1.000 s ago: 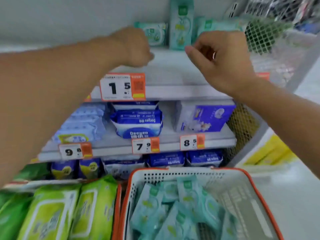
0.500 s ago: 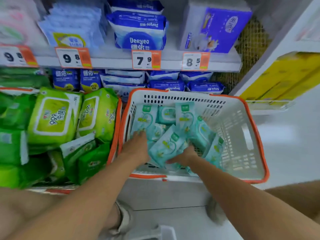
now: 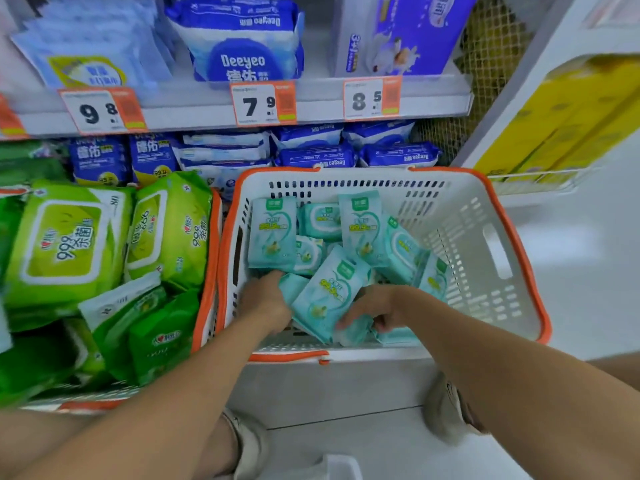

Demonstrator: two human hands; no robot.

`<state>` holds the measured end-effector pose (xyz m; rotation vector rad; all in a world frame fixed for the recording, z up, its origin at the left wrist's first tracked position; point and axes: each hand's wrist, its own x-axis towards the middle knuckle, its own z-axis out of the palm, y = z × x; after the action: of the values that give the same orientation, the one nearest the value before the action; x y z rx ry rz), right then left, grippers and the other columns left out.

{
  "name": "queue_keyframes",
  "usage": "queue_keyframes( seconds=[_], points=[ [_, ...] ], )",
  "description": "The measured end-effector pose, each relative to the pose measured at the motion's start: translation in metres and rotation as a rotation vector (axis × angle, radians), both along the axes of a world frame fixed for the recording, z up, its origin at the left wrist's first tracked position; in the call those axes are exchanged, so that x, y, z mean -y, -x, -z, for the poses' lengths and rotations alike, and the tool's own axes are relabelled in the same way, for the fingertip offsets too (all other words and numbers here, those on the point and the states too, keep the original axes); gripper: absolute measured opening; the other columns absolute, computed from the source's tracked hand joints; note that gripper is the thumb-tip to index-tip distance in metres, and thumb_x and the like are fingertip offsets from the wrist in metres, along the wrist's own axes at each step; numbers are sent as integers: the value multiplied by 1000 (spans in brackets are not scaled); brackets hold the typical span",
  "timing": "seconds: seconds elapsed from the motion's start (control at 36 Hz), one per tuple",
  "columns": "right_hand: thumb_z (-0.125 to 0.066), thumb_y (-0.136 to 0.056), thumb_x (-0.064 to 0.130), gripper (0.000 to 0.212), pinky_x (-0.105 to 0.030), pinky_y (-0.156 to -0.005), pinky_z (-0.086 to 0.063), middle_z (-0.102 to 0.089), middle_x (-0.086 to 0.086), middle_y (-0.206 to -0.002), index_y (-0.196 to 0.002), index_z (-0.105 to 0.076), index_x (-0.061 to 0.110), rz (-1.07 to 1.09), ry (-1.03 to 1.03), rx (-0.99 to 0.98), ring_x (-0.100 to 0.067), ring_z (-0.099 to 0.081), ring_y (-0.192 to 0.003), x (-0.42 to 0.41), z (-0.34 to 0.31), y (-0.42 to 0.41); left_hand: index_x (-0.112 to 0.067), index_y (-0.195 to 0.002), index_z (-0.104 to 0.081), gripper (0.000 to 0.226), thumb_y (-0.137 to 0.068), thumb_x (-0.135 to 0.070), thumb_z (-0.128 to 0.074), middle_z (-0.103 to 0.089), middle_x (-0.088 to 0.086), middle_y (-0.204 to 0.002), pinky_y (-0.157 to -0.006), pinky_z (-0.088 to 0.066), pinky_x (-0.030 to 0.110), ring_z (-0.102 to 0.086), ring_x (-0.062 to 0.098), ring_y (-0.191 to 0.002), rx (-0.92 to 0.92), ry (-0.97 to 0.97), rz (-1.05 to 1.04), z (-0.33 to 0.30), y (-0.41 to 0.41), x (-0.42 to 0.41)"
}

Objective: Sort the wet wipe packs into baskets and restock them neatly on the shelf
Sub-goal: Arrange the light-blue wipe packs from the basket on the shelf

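Teal wet wipe packs [image 3: 332, 244] lie heaped in the white basket [image 3: 485, 216] with the orange rim, seen from the head camera looking down. Both forearms reach forward and down into the basket's near side. The left hand [image 3: 266, 299] is knuckles-up, its fingers buried among the packs, so I cannot tell whether they grip anything. The right hand [image 3: 372, 308] curls round the lower edge of the front teal pack [image 3: 329, 292], thumb on its face, fingers tucked under. That pack lies tilted, its long axis running from lower left up to upper right, its printed face toward the camera. Two packs at the back of the heap stand nearly upright, long axis pointing toward the shelf. Just left of this basket, touching it, a second orange-rimmed basket [image 3: 211, 258] holds green wipe packs [image 3: 69, 244]. Behind both baskets stands the shelf [image 3: 194, 112] with price tags [image 3: 263, 103] and blue wipe packs [image 3: 242, 46].
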<state>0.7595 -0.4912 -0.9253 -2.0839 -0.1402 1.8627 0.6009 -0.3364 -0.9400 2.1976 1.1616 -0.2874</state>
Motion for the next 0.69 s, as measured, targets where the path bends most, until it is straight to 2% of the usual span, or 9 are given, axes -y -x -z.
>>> queue_keyframes(
  seconds=[0.11, 0.17, 0.22, 0.28, 0.39, 0.44, 0.53, 0.64, 0.69],
  points=[
    [-90, -59, 1, 53, -24, -57, -33, -59, 4, -92, -102, -66, 21, -99, -73, 96, -14, -38, -69, 8, -15, -4, -26, -103, -70, 35, -72, -27, -86, -70, -4, -98, -78, -56, 36, -64, 20, -89, 185, 71, 59, -32, -3, -2],
    [-92, -57, 4, 62, -23, -59, -39, -63, 8, -97, -109, -65, 23, -134, -96, 172, -14, -48, -78, 12, -23, -4, -24, -87, -72, 30, -65, -28, -91, -69, -8, -83, -68, -52, 26, -64, 13, -79, 275, 139, 93, -53, -8, -2],
    [-94, -52, 11, 64, -26, -64, -47, -68, 10, -103, -108, -67, 24, -138, -132, 218, -17, -58, -93, 15, -33, -8, -28, -64, -60, 29, -70, -32, -88, -56, -13, -61, -49, -36, 18, -52, 4, -57, 373, 89, 113, -73, -20, -1],
    [-92, -40, 25, 66, -31, -72, -52, -73, 7, -102, -103, -70, 23, -135, -182, 228, -20, -65, -99, 17, -49, -14, -22, -54, -47, 45, -82, -39, -78, -42, -7, -50, -47, -27, 27, -39, 8, -47, 459, -34, 97, -92, -36, -1],
    [-80, -45, 36, 53, -26, -59, -45, -70, -8, -83, -91, -71, 12, -77, -333, 137, -23, -64, -73, 18, -89, -16, -15, -50, -38, 60, -91, -54, -59, -38, -1, -47, -49, -24, 30, -39, 17, -46, 437, -181, 47, -139, -60, -14],
    [-74, -46, 39, 53, -23, -52, -46, -69, -7, -78, -90, -70, 11, 4, -393, 82, -20, -62, -65, 21, -106, -20, -20, -56, -49, 58, -84, -70, -57, -46, -6, -53, -60, -37, 27, -45, 12, -52, 420, -29, 8, -162, -64, -29],
    [-73, -43, 39, 60, -23, -49, -51, -72, -8, -78, -96, -68, 11, 176, -454, -8, -18, -67, -63, 28, -132, -34, -29, -106, -69, 70, -55, -78, -76, -75, -5, -99, -92, -55, 38, -72, 17, -89, 412, 555, -56, -188, -53, -41],
    [-93, -23, 49, 70, -31, -68, -49, -65, -11, -82, -82, -74, 16, 259, -479, 5, -26, -59, -74, 24, -189, -61, -17, -120, -63, 58, -69, -38, -84, -75, 10, -109, -87, -58, 49, -73, 27, -96, 613, 849, -103, -212, -45, -39],
    [-96, -20, 54, 70, -45, -98, -47, -66, -14, -96, -77, -77, 19, 311, -527, 56, -31, -54, -94, 18, -228, -73, -15, -115, -67, 51, -70, -35, -77, -75, 11, -107, -78, -61, 43, -73, 26, -91, 763, 853, -198, -235, -49, -34]
  ],
)
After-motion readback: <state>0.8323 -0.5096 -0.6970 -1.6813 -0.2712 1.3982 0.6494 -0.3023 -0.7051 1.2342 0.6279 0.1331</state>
